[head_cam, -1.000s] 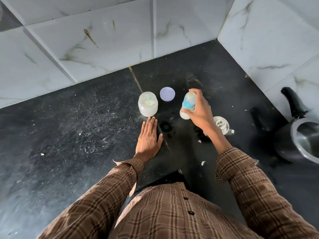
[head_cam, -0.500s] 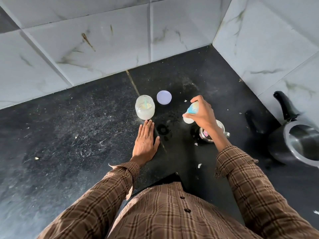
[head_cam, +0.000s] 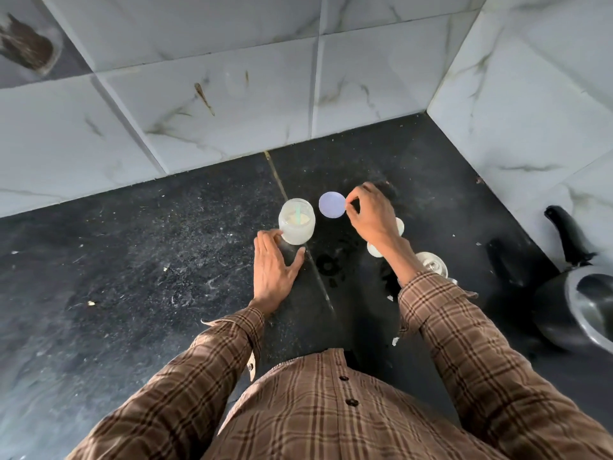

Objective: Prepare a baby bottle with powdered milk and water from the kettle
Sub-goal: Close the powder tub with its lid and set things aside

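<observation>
An open frosted jar of milk powder (head_cam: pixel 296 224) stands on the black counter (head_cam: pixel 132 260) with a green scoop handle inside. Its lavender lid (head_cam: pixel 331 204) lies flat just to the right. My right hand (head_cam: pixel 370 215) pinches the lid's right edge with thumb and forefinger. The baby bottle (head_cam: pixel 374 250) rests on the counter under my right wrist, with only white parts showing on either side. My left hand (head_cam: pixel 275 265) lies on the counter with fingers spread, its fingertips touching the jar's base. The dark kettle (head_cam: pixel 577 293) stands open at the far right.
The kettle's round metal lid (head_cam: pixel 433 264) lies beside my right forearm. White marble-tiled walls (head_cam: pixel 232 111) close the counter at the back and right. Small white crumbs and a wet patch (head_cam: pixel 331 267) mark the counter between my hands.
My right hand set down and released the baby bottle, then reached forward to the lavender lid. My left hand slid forward until it touched the jar.
</observation>
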